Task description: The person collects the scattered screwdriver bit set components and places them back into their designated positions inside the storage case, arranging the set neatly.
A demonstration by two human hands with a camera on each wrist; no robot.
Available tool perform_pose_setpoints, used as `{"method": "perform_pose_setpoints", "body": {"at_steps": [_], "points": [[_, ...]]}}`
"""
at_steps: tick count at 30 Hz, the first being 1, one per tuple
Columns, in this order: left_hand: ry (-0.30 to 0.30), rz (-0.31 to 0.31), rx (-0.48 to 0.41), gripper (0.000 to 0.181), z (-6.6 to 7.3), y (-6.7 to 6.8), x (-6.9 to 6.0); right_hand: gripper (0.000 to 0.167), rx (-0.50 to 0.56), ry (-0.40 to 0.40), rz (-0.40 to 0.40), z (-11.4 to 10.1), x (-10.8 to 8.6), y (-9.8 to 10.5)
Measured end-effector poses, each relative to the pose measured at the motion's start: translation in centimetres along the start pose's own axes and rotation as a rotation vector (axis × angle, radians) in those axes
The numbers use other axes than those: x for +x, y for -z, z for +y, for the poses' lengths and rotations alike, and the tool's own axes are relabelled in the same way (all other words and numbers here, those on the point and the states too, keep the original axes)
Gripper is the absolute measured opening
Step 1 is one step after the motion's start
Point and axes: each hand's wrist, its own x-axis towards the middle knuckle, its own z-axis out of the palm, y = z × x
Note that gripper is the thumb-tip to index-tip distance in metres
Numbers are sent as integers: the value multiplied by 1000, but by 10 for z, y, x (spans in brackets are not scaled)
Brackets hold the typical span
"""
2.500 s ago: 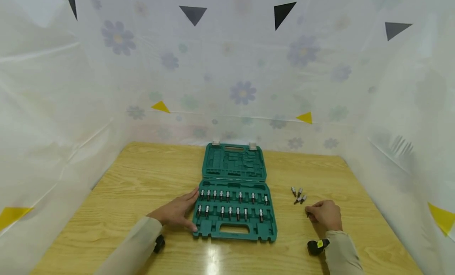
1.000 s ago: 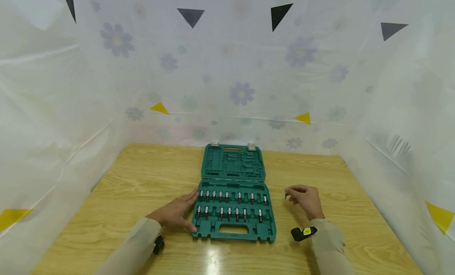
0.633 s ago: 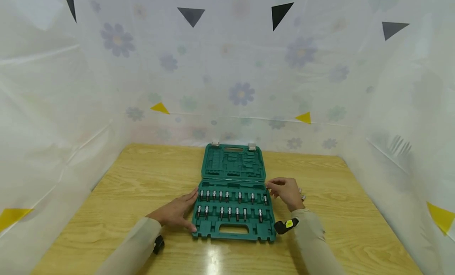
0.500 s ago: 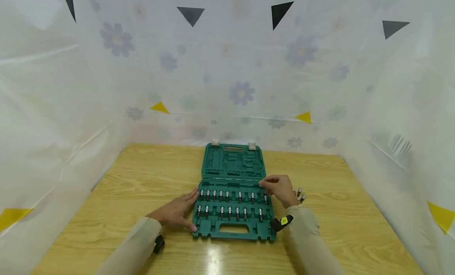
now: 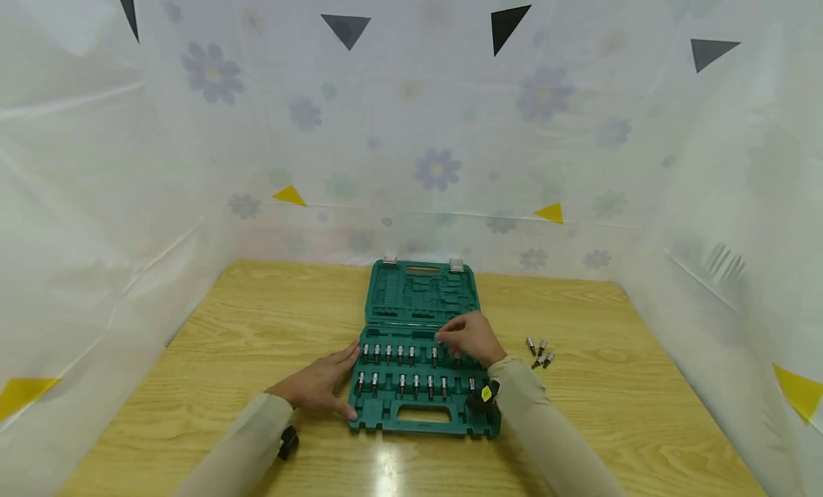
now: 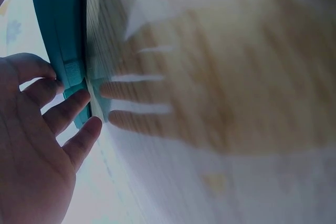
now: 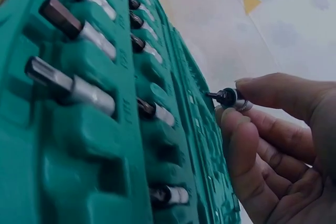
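Note:
An open green tool case (image 5: 424,430) lies on the table, its lower half holding two rows of bit sockets (image 5: 402,383). My left hand (image 5: 318,384) rests along the case's left edge with fingers spread. In the left wrist view, its fingertips touch the green case wall (image 6: 60,24). Above the back row, my right hand (image 5: 472,336) pinches a small bit socket (image 7: 233,98) between thumb and fingers. The right wrist view shows its dark tip pointing away from the hand, apart from the slots. My right hand and wrist hide part of the case's right side.
Several loose bit sockets (image 5: 530,345) lie on the wooden table (image 5: 598,383) to the right of the case. The case lid (image 5: 411,297) leans back behind it, with bare moulded recesses. Pale patterned sheeting (image 5: 437,126) encloses the back and sides.
My right hand picked the bit socket from beside the loose ones and carried it left, over the case's right edge to above the back row. My left hand has stayed in place.

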Motion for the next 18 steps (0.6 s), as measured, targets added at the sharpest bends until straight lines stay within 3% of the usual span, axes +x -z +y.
{"method": "perform_pose_setpoints", "body": {"at_steps": [8, 18], "points": [[0, 0, 1, 118, 1, 1, -1, 9, -74, -65, -9, -5, 5, -17], [-7, 0, 1, 117, 1, 2, -1, 9, -166, -86, -19, -10, 9, -30]]}}
